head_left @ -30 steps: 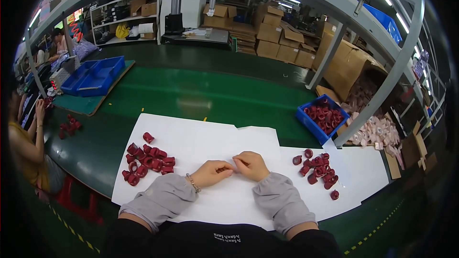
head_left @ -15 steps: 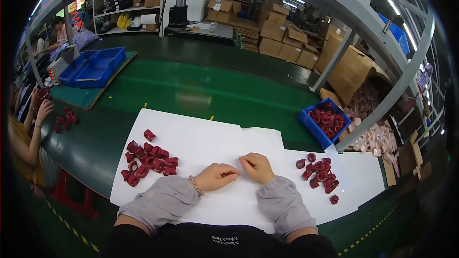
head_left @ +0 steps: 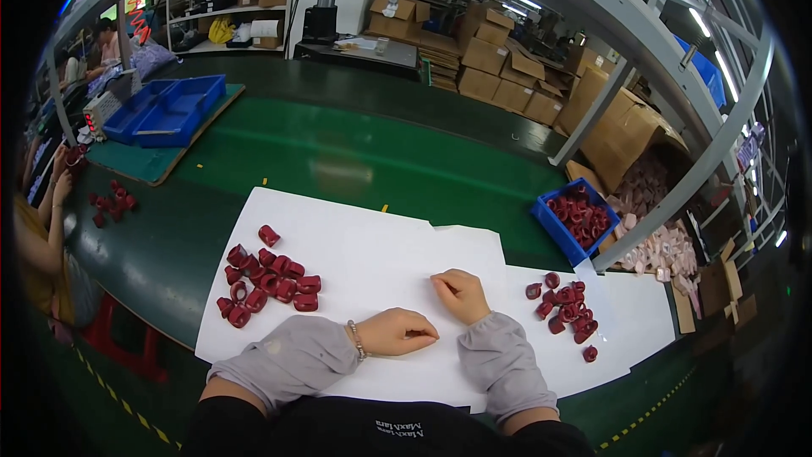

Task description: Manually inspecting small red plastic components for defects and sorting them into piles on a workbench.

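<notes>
My left hand is over the white sheet, its fingers pressed together and pointing right. A bead bracelet circles that wrist. Slightly farther away, my right hand rests with curled fingers toward the left. Whether anything small is inside either hand is hidden. The hands are apart from each other. To the left of my left hand lies a loose pile of dark red ring-shaped pieces. A second group of dark red pieces lies to the right of my right hand.
At the right, a blue bin holds many red pieces, beside a heap of pale pink parts. Blue trays stand far left on the green table. A co-worker sits left. A metal frame post rises at right.
My left hand has moved toward me and a little right, away from the right hand's fingertips. My right hand stays nearly in place. The red piles look unchanged.
</notes>
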### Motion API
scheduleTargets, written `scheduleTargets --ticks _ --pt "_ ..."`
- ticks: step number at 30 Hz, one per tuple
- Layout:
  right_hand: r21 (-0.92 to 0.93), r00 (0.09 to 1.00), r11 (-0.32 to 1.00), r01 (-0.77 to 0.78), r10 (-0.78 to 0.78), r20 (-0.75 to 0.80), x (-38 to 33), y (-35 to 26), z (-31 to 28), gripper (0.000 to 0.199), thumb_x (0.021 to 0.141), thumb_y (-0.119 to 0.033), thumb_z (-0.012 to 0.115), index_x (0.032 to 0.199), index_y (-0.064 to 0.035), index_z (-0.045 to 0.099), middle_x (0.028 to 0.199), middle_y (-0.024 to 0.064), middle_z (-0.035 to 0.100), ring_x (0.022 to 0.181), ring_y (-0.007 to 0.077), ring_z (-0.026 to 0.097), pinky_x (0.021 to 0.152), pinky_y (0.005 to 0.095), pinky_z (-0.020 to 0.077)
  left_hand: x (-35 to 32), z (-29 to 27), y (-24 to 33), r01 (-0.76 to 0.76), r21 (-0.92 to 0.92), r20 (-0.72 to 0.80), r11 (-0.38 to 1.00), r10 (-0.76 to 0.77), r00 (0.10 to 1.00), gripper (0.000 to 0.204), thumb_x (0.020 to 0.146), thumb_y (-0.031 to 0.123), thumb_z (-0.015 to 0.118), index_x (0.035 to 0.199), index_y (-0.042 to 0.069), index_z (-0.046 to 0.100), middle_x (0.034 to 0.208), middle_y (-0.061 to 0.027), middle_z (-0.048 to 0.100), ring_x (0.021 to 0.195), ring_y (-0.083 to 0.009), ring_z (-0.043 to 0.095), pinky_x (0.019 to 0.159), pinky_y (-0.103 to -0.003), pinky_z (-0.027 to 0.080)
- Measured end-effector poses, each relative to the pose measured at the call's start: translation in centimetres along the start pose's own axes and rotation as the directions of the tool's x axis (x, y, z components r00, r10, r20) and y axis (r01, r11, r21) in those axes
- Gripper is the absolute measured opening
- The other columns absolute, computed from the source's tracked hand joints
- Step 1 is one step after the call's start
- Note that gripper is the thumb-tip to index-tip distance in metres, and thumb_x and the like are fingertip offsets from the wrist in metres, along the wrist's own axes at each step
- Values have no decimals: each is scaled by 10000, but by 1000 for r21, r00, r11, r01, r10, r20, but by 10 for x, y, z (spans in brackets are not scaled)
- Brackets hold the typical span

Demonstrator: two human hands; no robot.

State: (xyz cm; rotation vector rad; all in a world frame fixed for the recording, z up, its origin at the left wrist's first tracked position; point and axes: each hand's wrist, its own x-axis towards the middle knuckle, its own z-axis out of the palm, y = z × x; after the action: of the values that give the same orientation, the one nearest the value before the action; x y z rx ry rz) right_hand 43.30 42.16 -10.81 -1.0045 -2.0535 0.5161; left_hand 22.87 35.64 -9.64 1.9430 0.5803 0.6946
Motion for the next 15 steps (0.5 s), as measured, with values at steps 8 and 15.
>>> scheduleTargets --ticks 8,15 --pt "49 998 998 -48 46 30 -1 1 -2 105 824 -58 617 864 17 678 759 105 658 648 186 600 586 275 461 -5 27 83 -400 -493 234 773 560 795 200 863 110 632 1036 10 632 995 -95 623 940 -219 593 775 -311 495" --pt "50 992 993 -104 100 81 1 4 -1 110 833 -62 609 874 16 675 772 97 651 649 165 579 589 262 447 -5 22 110 -374 -354 393 857 500 772 308 831 186 698 1053 -18 637 1068 -169 600 973 -313 580 849 -380 463"
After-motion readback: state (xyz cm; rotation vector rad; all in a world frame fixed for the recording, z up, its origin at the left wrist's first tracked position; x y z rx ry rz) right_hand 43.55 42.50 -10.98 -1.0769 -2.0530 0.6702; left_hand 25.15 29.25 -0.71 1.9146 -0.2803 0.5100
